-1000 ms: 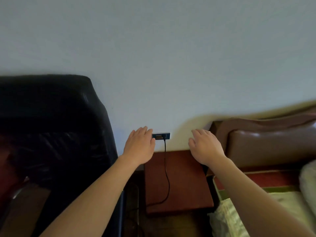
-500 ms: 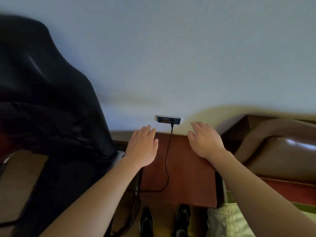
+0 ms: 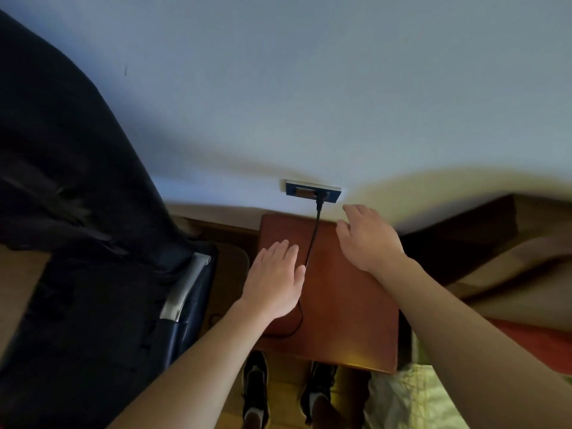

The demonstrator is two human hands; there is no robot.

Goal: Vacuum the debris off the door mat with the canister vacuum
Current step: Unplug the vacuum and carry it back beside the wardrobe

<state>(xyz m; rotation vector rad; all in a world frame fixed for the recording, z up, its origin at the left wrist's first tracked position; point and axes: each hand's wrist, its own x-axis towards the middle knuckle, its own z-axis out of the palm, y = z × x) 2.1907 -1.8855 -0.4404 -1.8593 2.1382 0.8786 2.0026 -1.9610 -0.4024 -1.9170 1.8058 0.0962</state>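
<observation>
Above the red-brown nightstand, left hand and right hand, fingers straight, empty.

Bare left hand and right hand, forearms uncovered; black sneakers with white patches, bottom centre.

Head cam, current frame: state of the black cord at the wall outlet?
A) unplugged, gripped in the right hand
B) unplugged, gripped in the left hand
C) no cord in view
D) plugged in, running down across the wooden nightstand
D: the black cord is plugged into the wall outlet and runs down over the wooden nightstand, passing between the left hand and the right hand. Both hands are open and neither grips it.
</observation>
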